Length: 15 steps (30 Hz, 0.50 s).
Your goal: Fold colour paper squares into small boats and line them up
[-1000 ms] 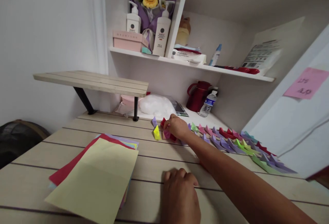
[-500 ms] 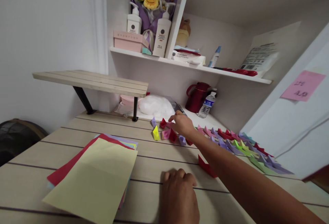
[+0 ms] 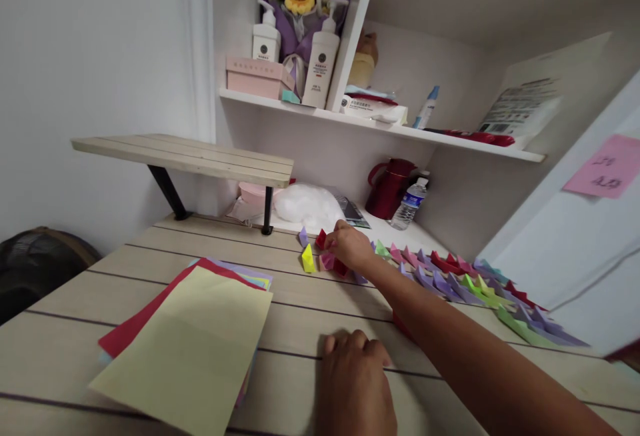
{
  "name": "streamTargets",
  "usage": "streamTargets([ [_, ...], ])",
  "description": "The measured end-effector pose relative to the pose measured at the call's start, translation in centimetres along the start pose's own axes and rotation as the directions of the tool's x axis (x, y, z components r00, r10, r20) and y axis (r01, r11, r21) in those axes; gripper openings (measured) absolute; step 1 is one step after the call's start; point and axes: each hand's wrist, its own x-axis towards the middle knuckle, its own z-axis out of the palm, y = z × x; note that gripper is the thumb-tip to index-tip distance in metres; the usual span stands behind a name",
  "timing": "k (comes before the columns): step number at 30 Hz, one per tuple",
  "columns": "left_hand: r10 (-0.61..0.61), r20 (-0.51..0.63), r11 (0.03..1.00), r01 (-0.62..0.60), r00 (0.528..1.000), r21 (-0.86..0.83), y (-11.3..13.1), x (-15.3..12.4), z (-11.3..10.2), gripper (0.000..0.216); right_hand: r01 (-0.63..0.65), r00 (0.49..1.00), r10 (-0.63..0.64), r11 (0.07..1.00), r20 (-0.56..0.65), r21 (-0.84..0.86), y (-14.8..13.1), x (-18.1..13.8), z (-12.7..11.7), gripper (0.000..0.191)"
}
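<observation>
My right hand (image 3: 349,247) reaches to the far part of the table, its fingers closed on a small folded paper boat that they mostly hide. Right at the fingertips stands a red paper boat (image 3: 321,239). Nearby are a lilac boat (image 3: 303,237), a yellow boat (image 3: 308,259), a pink boat (image 3: 327,261) and a dark red boat (image 3: 341,269). My left hand (image 3: 357,376) rests on the near table with curled fingers and nothing visible in them. Under my right forearm a larger red boat (image 3: 401,326) is mostly covered.
Rows of coloured paper boats (image 3: 440,283) spread to the right. A stack of coloured paper (image 3: 190,343) lies at left. Behind are a raised wooden shelf (image 3: 200,159), a white plastic bag (image 3: 309,205), a red jug (image 3: 390,189) and a water bottle (image 3: 409,204).
My right hand has come slightly lower and its fingers have closed, now covering the pink boat beside the red one. My left hand stays resting. The view has shifted slightly.
</observation>
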Motion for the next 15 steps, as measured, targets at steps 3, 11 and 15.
streamTargets([
  [3, -0.007, 0.006, 1.0, 0.007, 1.0, -0.002, 0.05, 0.0, -0.09, 0.036, 0.009, 1.0, -0.009, 1.0, 0.011, 0.008, -0.13, 0.1, 0.12, 0.026],
  [11, -0.01, 0.036, 1.0, 0.01, 0.999, -0.002, 0.18, 0.03, -0.59, 0.035, 0.024, 1.0, -0.025, 0.997, 0.011, 0.072, -0.3, 0.07, 0.32, 0.026],
  [15, -0.003, 0.031, 1.0, 0.003, 1.0, 0.0, 0.14, -0.07, -0.57, 0.035, 0.043, 0.999, -0.04, 0.991, -0.021, 0.131, -0.04, 0.13, 0.43, 0.024],
])
